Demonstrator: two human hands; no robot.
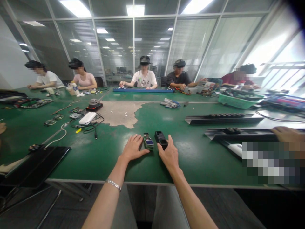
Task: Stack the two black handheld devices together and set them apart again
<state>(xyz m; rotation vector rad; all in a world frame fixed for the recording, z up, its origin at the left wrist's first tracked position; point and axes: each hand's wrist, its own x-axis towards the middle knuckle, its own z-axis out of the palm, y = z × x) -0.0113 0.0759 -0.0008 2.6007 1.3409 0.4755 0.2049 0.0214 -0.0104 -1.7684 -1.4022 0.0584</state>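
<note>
On the green table in front of me lies a small green circuit board [148,142] with a little screen and dark parts at its far end. My left hand [133,148] rests flat beside it, fingers stretched, the thumb reaching to its near end; whether they touch is hard to see. Just to the right is a black plastic housing [161,138] with openings in its face. My right hand [169,154] holds its near end, thumb on the left side and fingers on the right. Board and housing lie side by side, a little apart.
A white device [87,118] with black cables is at the left, near a black panel [40,165]. Black metal channels [224,119] lie to the right, where a neighbour's hand [289,135] rests. A green basket [240,101] stands behind them. Several people sit across the table.
</note>
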